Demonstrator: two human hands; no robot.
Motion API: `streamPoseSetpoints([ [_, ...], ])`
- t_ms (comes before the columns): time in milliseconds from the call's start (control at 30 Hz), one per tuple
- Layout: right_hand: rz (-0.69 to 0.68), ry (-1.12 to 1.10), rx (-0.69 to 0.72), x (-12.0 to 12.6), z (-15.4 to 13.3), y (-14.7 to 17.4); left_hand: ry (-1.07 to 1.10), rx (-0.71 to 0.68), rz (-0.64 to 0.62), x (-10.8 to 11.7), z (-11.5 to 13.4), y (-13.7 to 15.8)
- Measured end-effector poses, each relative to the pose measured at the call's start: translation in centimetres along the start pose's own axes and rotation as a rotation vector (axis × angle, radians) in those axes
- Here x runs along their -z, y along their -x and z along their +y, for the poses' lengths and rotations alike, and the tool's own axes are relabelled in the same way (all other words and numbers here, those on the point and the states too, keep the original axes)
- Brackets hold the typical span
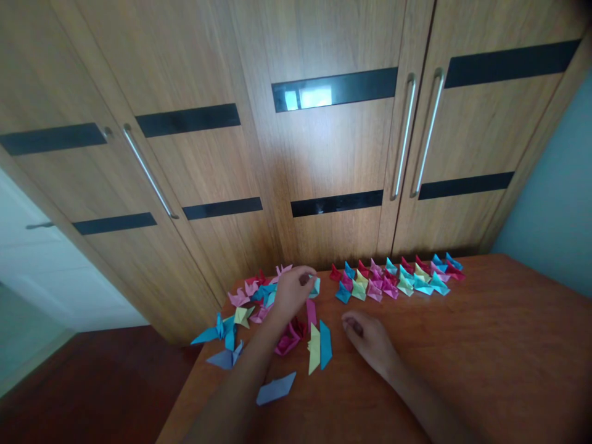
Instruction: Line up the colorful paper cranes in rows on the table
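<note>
My left hand (pixel 293 290) reaches to the back of the table, thumb and fingers pinched at the top of a pale turquoise folded paper piece (pixel 316 288). Loosely curled, my right hand (pixel 370 340) is at the middle of the table, and no paper shows in it. Between my hands lie flat folded strips: a pink strip (pixel 311 312), a yellow strip (pixel 314 349) and a blue strip (pixel 325 345). A lavender strip (pixel 276 389) lies nearer me. Under and beside my left forearm, partly hidden, are a magenta folded piece (pixel 287 343) and several other origami pieces.
Several colourful origami pieces (pixel 374 288) stand in rows at the back right. On the left are a blue origami crane (pixel 218 331), a lavender crane (pixel 226 357) and a yellow piece (pixel 242 316). A wooden wardrobe (pixel 333 148) rises behind the table (pixel 462 364).
</note>
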State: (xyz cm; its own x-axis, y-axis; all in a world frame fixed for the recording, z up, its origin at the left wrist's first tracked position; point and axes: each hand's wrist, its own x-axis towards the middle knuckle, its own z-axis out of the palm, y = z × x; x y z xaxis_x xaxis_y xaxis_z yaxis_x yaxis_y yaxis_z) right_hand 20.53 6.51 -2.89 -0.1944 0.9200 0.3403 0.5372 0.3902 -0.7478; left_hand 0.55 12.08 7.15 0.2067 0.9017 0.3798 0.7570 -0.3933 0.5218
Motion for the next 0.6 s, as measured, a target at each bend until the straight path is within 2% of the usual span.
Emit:
streamPoseSetpoints([
  [133, 0.062, -0.021, 0.056, -0.2, -1.2, 0.5, 0.265, 0.116, 0.067, -0.1, -0.1, 2.6],
  [367, -0.028, -0.075, 0.144, -0.4, -3.9, 1.4, 0.917, 0.472, 0.085, -2.2, 0.9, 6.9],
  [467, -0.009, -0.209, 0.074, -0.4, -4.4, 1.4, 0.966, 0.524, 0.083, -2.6, 1.5, 7.6],
  [600, -0.064, -0.450, -0.071, -0.4, -4.7, 1.2, 0.885, 0.427, 0.034, -2.8, 1.4, 8.4],
])
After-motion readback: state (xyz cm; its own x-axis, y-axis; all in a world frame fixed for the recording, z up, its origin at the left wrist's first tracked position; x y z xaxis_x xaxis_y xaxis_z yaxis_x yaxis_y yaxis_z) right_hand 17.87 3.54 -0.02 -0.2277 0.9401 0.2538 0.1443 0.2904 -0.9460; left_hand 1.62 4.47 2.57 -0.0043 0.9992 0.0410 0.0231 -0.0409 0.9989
